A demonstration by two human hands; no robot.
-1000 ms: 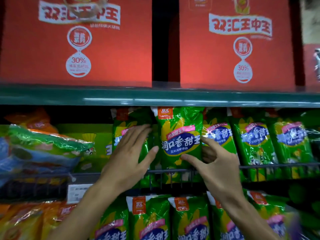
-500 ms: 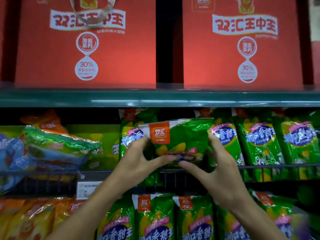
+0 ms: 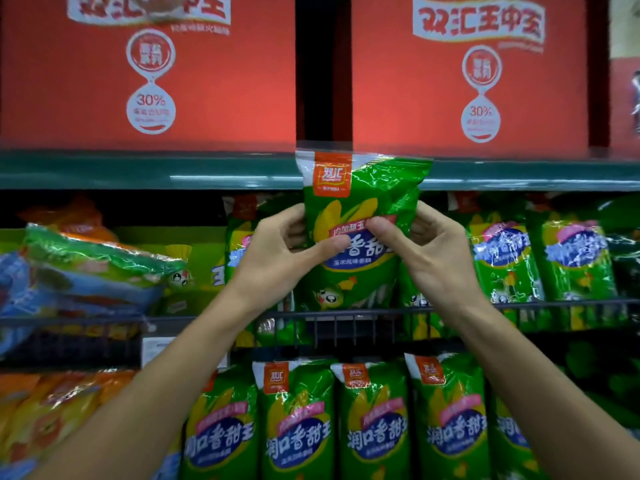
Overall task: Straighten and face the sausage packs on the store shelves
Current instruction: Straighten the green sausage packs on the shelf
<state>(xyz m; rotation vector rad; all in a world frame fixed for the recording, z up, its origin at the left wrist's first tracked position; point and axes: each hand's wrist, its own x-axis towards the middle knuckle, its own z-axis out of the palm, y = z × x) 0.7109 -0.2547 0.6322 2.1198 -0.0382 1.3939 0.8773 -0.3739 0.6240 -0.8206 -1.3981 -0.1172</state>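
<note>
Head camera view, looking at store shelves. A green sausage pack [image 3: 360,223] is held upright in front of the middle shelf, its long axis vertical, its printed front facing the camera. Its clear sealed top edge and orange brand square point up, overlapping the green shelf edge [image 3: 138,174]; its bottom hangs just above the black wire rail [image 3: 346,315]. The pack is glossy, crinkled plastic film, a pillow-like rectangle with yellow corn artwork and a blue oval label.

The left hand [image 3: 277,258] grips the pack's left edge, thumb pressed across the front, fingers curled behind. The right hand [image 3: 433,247] grips the right edge the same way, thumb on the front near the pink banner. The pack sits between the two hands, which meet it at mid-height (both forearms reach up from below).

Behind it, more green packs [image 3: 502,258] stand upright on the same shelf. To the left, a loose heap of packs [image 3: 90,268] lies tilted. On the shelf below, a row of green packs [image 3: 370,420] stands facing forward. Above, large red cartons [image 3: 467,81] with white print fill the top shelf.
</note>
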